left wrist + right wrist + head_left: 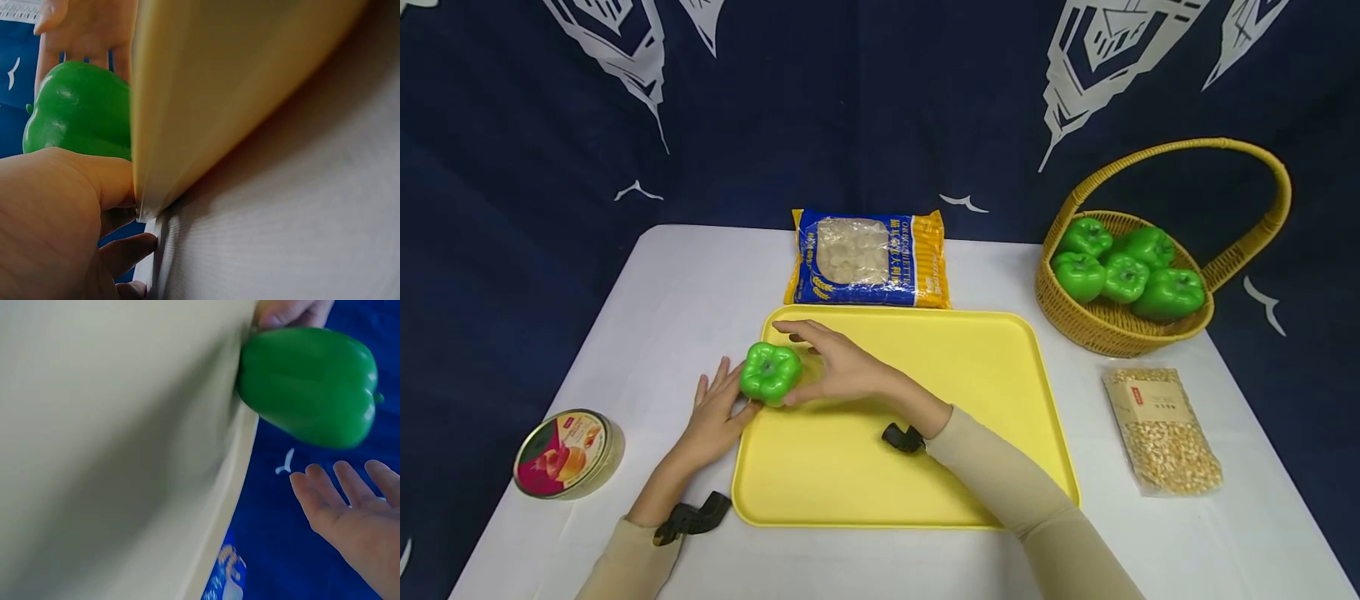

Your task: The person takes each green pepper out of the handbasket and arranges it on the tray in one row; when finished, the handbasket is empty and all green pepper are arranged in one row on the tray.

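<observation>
A green bell pepper (770, 372) stands stem up at the left side of the yellow tray (925, 450), near its far left corner. My left hand (715, 423) lies just left of it, fingers mostly straight and spread. In the left wrist view that thumb (112, 178) is at the tray's rim, close to the pepper; whether it touches the pepper I cannot tell. Over the tray, my right hand (848, 367) reaches to the pepper's right side with fingers spread. The right wrist view has these fingers (356, 484) apart from the pepper (309, 384).
A wicker basket (1097, 329) with several green peppers (1123, 277) stands at the far right. Nearer is a bag of yellow grains (1165, 433). A blue and yellow pasta bag (868, 258) lies behind the tray. At left stands a round can (568, 454).
</observation>
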Demonstrator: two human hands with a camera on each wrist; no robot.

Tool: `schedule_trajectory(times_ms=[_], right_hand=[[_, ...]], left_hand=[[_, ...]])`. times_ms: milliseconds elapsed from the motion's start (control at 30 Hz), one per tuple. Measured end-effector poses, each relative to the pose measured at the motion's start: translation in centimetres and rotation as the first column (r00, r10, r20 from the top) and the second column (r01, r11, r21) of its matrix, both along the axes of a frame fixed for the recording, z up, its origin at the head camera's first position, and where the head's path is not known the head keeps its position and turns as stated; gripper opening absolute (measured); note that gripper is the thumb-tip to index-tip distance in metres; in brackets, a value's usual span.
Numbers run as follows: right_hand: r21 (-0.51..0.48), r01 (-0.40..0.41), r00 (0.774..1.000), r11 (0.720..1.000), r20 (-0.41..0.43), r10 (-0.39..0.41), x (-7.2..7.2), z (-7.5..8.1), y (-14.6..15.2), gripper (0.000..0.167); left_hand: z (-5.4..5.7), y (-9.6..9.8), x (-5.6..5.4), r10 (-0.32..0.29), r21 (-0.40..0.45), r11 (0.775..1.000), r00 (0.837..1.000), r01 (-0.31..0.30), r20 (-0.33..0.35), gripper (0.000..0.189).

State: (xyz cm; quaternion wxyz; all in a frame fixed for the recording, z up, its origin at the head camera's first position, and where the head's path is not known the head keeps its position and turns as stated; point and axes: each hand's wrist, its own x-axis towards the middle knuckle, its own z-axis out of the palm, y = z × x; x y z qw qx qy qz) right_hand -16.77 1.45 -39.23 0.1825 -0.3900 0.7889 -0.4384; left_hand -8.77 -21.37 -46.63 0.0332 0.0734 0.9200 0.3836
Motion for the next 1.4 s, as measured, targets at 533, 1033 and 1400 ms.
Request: schedule_trajectory(times_ms=[533,1033,1400], right_hand=[[-0.083,0.230,0.971,0.970,-0.048,-0.234,0.0,1.4,11.3,0.079],[-0.378,0.791,0.543,0.481,0.072,-0.837,-2.2,6.2,28.2,0.066],[-0.225,0.958,0.217,0.176,0.174,-0.960,-4.6,5.4,31.9,0.068]], left_hand=[[0.1,0.1,0.1,-0.009,0.013,1.000,1.000,0.009,-0.001,0.061],[-0.1,0.0,0.3,0.000,0.019,1.000,1.000,0.000,-0.012,0.062],[-0.1,-0.1,0.2,-0.011,0.037,0.999,1.000,0.011,-0.010,0.062]])
